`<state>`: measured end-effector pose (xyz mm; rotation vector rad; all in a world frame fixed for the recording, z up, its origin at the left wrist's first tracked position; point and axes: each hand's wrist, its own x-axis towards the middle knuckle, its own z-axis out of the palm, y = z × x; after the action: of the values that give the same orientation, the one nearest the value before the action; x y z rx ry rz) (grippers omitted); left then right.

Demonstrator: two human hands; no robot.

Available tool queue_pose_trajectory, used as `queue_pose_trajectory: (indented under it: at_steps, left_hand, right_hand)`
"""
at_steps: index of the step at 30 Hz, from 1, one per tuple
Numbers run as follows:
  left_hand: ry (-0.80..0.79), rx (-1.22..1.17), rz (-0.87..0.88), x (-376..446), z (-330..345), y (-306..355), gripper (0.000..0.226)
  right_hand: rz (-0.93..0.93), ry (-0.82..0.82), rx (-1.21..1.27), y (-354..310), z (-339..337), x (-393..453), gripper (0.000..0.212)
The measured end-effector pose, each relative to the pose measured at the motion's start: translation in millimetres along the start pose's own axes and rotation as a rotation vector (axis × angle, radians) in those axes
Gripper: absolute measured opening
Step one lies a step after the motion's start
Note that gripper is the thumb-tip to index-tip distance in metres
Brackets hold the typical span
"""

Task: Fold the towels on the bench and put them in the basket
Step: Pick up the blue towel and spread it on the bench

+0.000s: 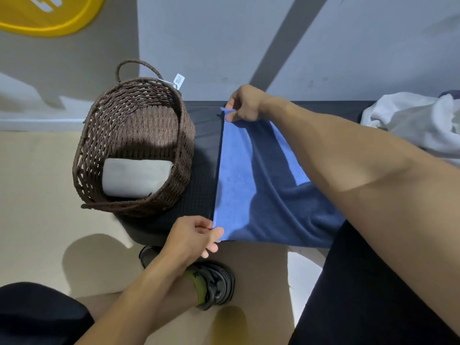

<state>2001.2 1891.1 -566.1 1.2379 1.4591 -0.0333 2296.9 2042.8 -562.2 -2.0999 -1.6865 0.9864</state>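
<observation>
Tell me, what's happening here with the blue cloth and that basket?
A person is folding a blue towel on a dark bench. The left hand pinches its near corner, the right hand pinches the far corner. Beside it stands a brown wicker basket already holding one folded grey towel. A crumpled white towel waits at the bench's other end.

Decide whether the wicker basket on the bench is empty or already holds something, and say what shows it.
Not empty. One folded grey towel lies inside the basket against its near wall; the rest of the woven floor is bare.
</observation>
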Motion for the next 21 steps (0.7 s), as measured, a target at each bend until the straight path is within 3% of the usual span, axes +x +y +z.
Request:
queue_pose_trajectory:
  at_steps: [3, 7, 10, 12, 14, 17, 21]
  left_hand:
    - [0.028, 0.035, 0.002, 5.5, -8.5, -6.7, 0.021]
    - [0.174, 0.221, 0.071, 6.7, -20.1, -16.8, 0.026]
    - [0.238, 0.39, 0.106, 4.1, -25.1, -10.6, 0.028]
    - [0.291, 0.473, 0.181, 0.9, -22.1, 4.5, 0.025]
    - [0.293, 0.521, 0.312, -2.4, -14.5, 29.0, 0.019]
    - [0.113, 0.625, 0.457, 0.0, -6.6, 79.5, 0.014]
    - [-0.102, 1.065, 0.602, 11.7, -12.1, 154.1, 0.014]
  right_hand:
    - [-0.036, 0.072, 0.079, -7.2, 14.8, 4.5, 0.018]
    - [-0.015, 0.246, -0.025, -8.5, 35.5, 4.3, 0.03]
    - [-0.018, 0.344, -0.01, -6.5, 23.2, -2.8, 0.047]
    - [0.001, 0.344, 0.033, -3.9, 3.9, -10.3, 0.046]
    - [0.019, 0.321, 0.061, 0.6, -17.3, -24.2, 0.039]
    - [0.05, 0.235, -0.021, 11.7, -45.9, -58.7, 0.034]
    - [0.153, -0.157, -0.309, 36.2, -74.4, -111.6, 0.018]
